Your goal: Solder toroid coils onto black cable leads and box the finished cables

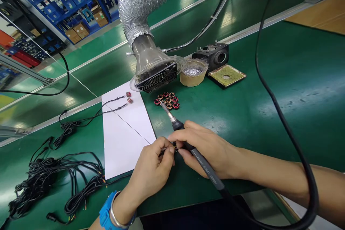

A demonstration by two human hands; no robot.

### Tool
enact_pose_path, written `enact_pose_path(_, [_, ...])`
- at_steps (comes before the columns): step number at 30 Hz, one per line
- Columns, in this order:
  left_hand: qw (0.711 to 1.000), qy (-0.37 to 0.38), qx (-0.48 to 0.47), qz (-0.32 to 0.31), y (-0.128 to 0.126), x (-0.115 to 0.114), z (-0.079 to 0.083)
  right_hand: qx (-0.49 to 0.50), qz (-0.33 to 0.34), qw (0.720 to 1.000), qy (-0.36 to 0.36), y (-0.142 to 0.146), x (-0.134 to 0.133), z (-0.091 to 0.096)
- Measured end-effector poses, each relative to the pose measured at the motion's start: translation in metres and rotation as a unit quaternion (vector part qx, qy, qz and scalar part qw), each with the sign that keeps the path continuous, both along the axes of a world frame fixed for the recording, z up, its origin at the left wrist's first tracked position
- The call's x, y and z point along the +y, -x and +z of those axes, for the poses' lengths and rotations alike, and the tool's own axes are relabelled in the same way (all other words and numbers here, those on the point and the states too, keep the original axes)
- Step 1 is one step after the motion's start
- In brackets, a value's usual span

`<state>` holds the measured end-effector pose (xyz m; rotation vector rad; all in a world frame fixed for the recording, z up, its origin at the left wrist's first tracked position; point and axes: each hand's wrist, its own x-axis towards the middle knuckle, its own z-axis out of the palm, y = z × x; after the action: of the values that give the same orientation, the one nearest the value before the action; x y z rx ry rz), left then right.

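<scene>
My right hand [212, 147] is closed around a soldering iron [205, 163], whose tip points up and away toward a cluster of small wire-wound ring coils [168, 100] on the bench. Its thumb and fingertips also meet thin wire ends [176, 148] near my left fingers. Pinched in my left hand [155, 165] is the end of a black cable [121, 178] that trails off to the left. The fingertips of both hands nearly touch, partly hiding the wires. A white sheet [126, 129] lies beyond my left hand, with two cables ending in small coils [129, 100] on it.
Bundled black cables [43, 179] lie on the green bench [269, 122] at left. A fume extractor hood [153, 64] hangs over the coils. Behind stand a round solder pot [193, 72], an iron holder [215, 56] and a sponge tray [227, 75]. The iron's cord [280, 111] loops at right.
</scene>
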<state>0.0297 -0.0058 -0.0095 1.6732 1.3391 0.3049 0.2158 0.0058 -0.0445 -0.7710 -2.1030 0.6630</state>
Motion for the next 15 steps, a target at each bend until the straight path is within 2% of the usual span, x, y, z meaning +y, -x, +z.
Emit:
enact_pose_path(3, [1.000,0.019,-0.019,0.003,0.002,0.000,-0.002,0.012,-0.005,1.000,-0.001,0.002,-0.001,-0.002])
enact_pose_path(7, [0.994,0.071,-0.080,0.012,0.003,0.004,-0.007,0.005,-0.006,0.999,-0.045,0.004,-0.005,-0.005])
enact_pose_path(11, [0.989,0.093,-0.110,0.033,0.001,0.003,-0.012,0.003,-0.021,0.997,-0.077,0.000,-0.005,0.002])
enact_pose_path(15, [0.992,0.074,-0.085,0.058,-0.004,-0.005,-0.015,0.073,-0.088,0.991,-0.074,-0.013,-0.008,0.009])
